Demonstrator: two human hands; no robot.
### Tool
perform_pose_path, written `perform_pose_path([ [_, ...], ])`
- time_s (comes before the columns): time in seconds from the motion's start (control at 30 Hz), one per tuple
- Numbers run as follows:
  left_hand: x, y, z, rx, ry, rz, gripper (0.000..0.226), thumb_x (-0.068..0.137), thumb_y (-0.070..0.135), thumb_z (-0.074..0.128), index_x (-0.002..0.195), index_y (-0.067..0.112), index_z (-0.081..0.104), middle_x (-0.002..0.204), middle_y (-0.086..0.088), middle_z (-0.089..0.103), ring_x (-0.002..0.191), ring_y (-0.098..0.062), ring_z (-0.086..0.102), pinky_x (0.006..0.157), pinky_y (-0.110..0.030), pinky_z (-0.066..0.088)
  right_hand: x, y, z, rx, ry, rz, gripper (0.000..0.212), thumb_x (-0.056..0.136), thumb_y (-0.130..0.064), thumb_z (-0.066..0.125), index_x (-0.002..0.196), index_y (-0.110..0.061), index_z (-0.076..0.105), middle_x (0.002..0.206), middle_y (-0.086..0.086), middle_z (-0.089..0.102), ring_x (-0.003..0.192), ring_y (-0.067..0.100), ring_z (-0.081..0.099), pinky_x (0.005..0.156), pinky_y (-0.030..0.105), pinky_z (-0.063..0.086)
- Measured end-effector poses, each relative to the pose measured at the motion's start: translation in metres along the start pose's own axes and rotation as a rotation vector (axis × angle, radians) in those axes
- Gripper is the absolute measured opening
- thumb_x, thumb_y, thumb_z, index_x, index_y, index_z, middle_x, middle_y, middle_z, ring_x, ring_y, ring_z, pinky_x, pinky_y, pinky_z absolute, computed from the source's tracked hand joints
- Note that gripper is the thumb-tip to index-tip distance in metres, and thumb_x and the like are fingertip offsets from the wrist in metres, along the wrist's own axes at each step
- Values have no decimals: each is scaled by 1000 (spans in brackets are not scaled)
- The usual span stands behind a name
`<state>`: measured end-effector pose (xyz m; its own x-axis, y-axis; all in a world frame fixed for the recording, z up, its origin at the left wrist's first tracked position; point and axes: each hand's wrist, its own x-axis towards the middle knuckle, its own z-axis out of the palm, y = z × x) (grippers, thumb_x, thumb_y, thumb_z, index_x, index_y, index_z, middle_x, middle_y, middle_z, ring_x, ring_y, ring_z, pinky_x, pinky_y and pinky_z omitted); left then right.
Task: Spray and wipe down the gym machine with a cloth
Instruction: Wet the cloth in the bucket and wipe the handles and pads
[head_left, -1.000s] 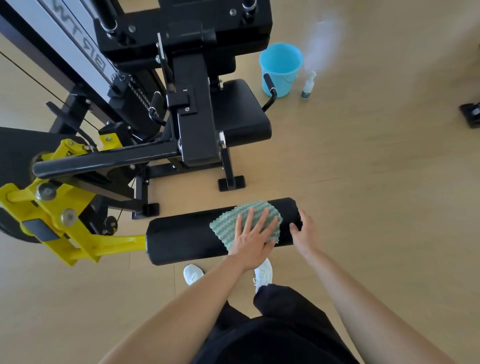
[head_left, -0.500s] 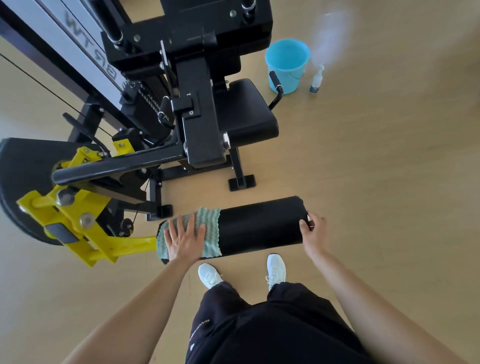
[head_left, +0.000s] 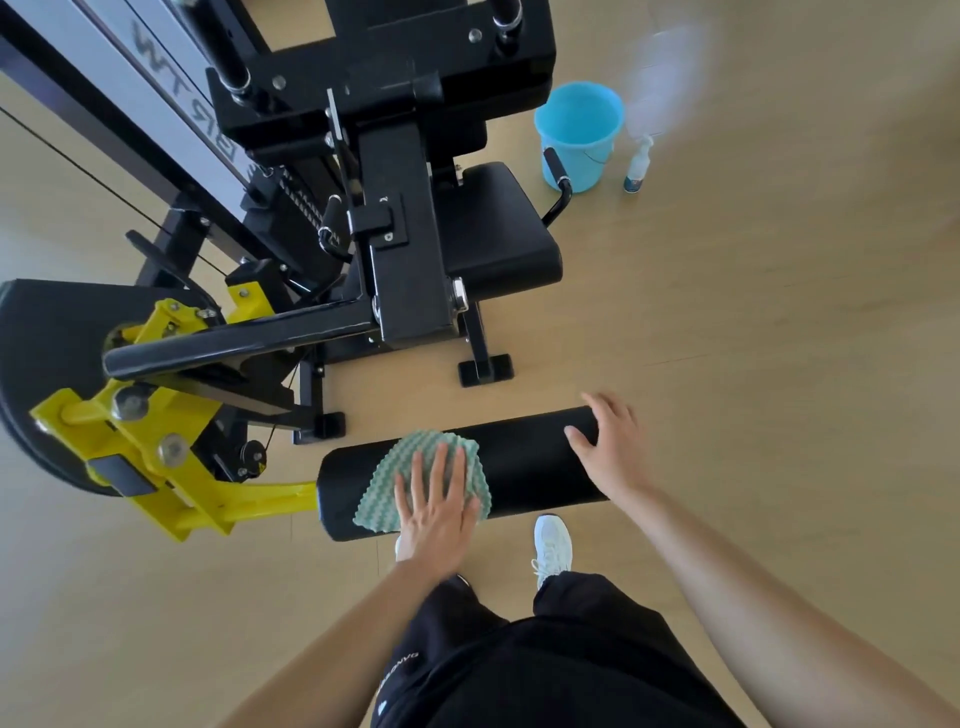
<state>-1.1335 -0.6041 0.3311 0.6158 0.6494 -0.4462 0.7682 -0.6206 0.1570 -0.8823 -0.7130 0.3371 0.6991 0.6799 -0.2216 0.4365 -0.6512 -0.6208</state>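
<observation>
A black padded roller (head_left: 524, 465) sticks out to the right from the yellow arm (head_left: 156, 467) of the black gym machine (head_left: 405, 249). A green-and-white wavy cloth (head_left: 415, 467) lies over the roller's left half. My left hand (head_left: 436, 512) presses flat on the cloth with straight fingers. My right hand (head_left: 610, 447) rests on the roller's right end, fingers spread over its top. A small spray bottle (head_left: 638, 165) stands on the floor far back, beside the bucket.
A blue bucket (head_left: 579, 135) stands on the wooden floor behind the machine's black seat (head_left: 493, 234). My white shoes (head_left: 553, 545) and dark trousers are just below the roller. Open floor lies to the right.
My left hand slid the cloth from the roller's right part to its far left end, then partway back to the right. My right hand shifted from the end face onto the roller's top.
</observation>
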Motion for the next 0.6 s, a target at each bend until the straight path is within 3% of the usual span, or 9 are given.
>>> perform_pose_path([
  [0.1, -10, -4, 3, -3, 14, 21, 67, 107, 47, 19, 159, 36, -23, 169, 7, -24, 151, -23, -31, 125, -54, -13, 14, -7, 13, -295, -178, -93, 62, 101, -47, 53, 156, -23, 37, 166, 5, 30, 151, 33, 26, 120, 48, 23],
  [0.23, -5, -8, -7, -42, 14, 19, 64, 108, 47, 20, 160, 37, -17, 169, 8, -21, 151, -18, -31, 127, -49, -10, 2, 8, 28, -430, -147, -165, 69, 97, -61, 22, 144, -20, 53, 149, 1, 51, 141, 30, 38, 117, 49, 26],
  [0.37, 6, -12, -16, -21, -15, 5, 63, 107, 48, 15, 160, 36, -17, 170, 5, -19, 154, -22, -25, 126, -50, -13, -20, 19, 34, -404, -41, -188, 56, 101, -51, 46, 148, -21, 50, 155, 3, 46, 150, 31, 32, 120, 52, 26],
  [0.5, 23, -2, -24, 26, -55, 44, 66, 100, 54, -1, 160, 34, -19, 171, 3, -14, 157, -29, -17, 124, -53, -13, -46, 21, 28, -354, -65, -195, 64, 100, -39, 59, 157, -22, 37, 166, 3, 30, 157, 28, 15, 125, 52, 20],
  [0.6, 36, 21, -24, 30, -90, 104, 62, 107, 50, 9, 160, 33, -19, 171, 5, -15, 157, -27, -19, 125, -56, -12, -54, 26, 25, -230, -56, -186, 64, 96, -21, 67, 155, -18, 42, 166, 2, 32, 158, 22, 14, 126, 50, 22],
])
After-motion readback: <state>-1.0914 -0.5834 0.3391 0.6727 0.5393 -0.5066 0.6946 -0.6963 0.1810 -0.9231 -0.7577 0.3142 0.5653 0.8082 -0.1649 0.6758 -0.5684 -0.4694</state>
